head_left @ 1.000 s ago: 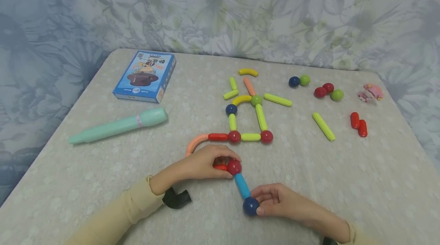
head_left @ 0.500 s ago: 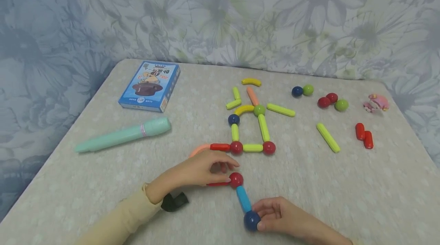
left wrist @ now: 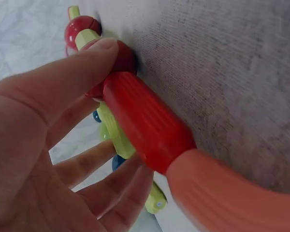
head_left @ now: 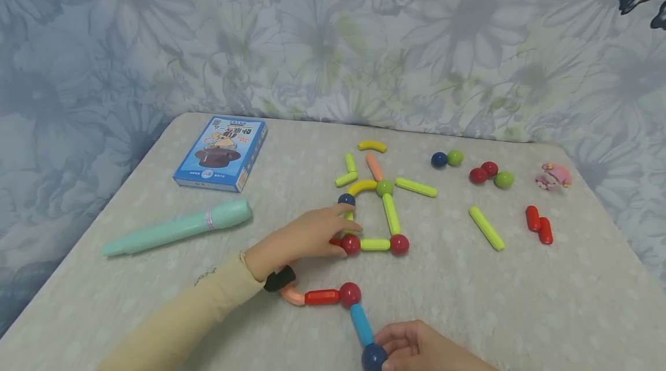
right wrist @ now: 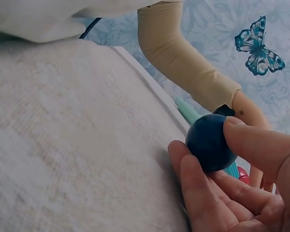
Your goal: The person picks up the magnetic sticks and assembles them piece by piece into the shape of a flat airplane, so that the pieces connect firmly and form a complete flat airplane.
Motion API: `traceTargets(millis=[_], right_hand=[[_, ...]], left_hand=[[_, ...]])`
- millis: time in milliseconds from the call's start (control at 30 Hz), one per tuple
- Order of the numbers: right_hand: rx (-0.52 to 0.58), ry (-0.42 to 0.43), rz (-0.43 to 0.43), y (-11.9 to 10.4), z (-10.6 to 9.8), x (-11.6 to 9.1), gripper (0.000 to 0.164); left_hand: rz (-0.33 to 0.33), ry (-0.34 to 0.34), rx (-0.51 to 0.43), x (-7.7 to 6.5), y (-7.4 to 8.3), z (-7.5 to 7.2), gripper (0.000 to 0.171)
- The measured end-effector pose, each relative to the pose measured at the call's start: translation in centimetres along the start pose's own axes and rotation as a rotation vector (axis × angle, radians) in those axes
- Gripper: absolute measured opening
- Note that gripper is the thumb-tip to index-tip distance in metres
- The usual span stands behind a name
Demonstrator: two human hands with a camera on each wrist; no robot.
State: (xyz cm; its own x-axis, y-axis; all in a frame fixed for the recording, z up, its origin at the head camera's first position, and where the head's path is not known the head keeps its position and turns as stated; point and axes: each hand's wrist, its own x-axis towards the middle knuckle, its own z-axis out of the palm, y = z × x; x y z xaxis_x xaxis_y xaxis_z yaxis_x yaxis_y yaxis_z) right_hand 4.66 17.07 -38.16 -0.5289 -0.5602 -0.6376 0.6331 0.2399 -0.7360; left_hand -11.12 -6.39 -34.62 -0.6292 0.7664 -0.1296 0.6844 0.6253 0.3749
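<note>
At a red ball (head_left: pixel 352 245), the lower-left corner of a shape built from balls and rods, my left hand (head_left: pixel 312 235) pinches with thumb and index finger. A red rod (left wrist: pixel 145 121) joins that ball to a curved orange rod (left wrist: pixel 232 193), which bends under my left wrist. From there a nearer red rod (head_left: pixel 321 297), second red ball (head_left: pixel 350 295) and light blue rod (head_left: pixel 361 325) run on to a dark blue ball (right wrist: pixel 210 142). My right hand (head_left: pixel 421 351) holds this dark blue ball between thumb and fingers near the table's front.
A blue box (head_left: pixel 221 153) and a mint-green pen-shaped case (head_left: pixel 177 227) lie on the left. Loose balls (head_left: pixel 478 175), yellow-green rods (head_left: pixel 486 229), red rods (head_left: pixel 533 218) and a pink figure (head_left: pixel 554 176) lie at the right. A patterned wall (head_left: pixel 458 53) stands behind the table.
My left hand has left the nearer red ball and moved away from me to the corner red ball. My right hand keeps its hold on the dark blue ball. The head view has tilted up.
</note>
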Motion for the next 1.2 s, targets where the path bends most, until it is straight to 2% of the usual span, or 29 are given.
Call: traceTargets(millis=[167, 467, 633, 700, 767, 833, 900, 1033, 1200], right_hand=[[-0.031, -0.002, -0.034, -0.3, -0.4, 0.3, 0.04], [-0.106, 0.029, -0.164, -1.3, -1.3, 1.3, 0.033], [-0.121, 0.07, -0.155, -1.7, -1.8, 1.7, 0.035], [-0.114, 0.069, -0.153, -1.7, -1.9, 1.8, 0.036], [-0.106, 0.061, -0.158, -1.7, -1.9, 1.9, 0.037], [-0.104, 0.055, -0.162, -1.8, -2.0, 2.0, 0.038], [-0.101, 0.046, -0.163, -1.9, -2.1, 2.1, 0.038], [-0.106, 0.041, -0.157, -2.3, -2.3, 2.1, 0.039], [-0.123, 0.043, -0.156, -2.2, -2.4, 1.7, 0.042]], left_hand=[[-0.01, 0.013, -0.018, 0.4, -0.6, 0.2, 0.04], [-0.009, 0.0, -0.081, 1.9, -1.8, 0.4, 0.039], [-0.022, -0.01, -0.102, 2.7, -2.4, 0.6, 0.04], [-0.008, 0.009, -0.104, 2.6, -2.6, 0.6, 0.04], [-0.005, 0.055, -0.11, 2.0, -2.4, 0.3, 0.039], [0.007, 0.112, -0.138, 0.7, -1.9, -0.1, 0.039], [0.034, 0.137, -0.213, -0.9, -1.2, -0.3, 0.039], [0.098, 0.077, -0.327, -3.9, -0.2, 0.3, 0.044], [0.12, 0.047, -0.331, -5.2, 0.8, 2.2, 0.054]])
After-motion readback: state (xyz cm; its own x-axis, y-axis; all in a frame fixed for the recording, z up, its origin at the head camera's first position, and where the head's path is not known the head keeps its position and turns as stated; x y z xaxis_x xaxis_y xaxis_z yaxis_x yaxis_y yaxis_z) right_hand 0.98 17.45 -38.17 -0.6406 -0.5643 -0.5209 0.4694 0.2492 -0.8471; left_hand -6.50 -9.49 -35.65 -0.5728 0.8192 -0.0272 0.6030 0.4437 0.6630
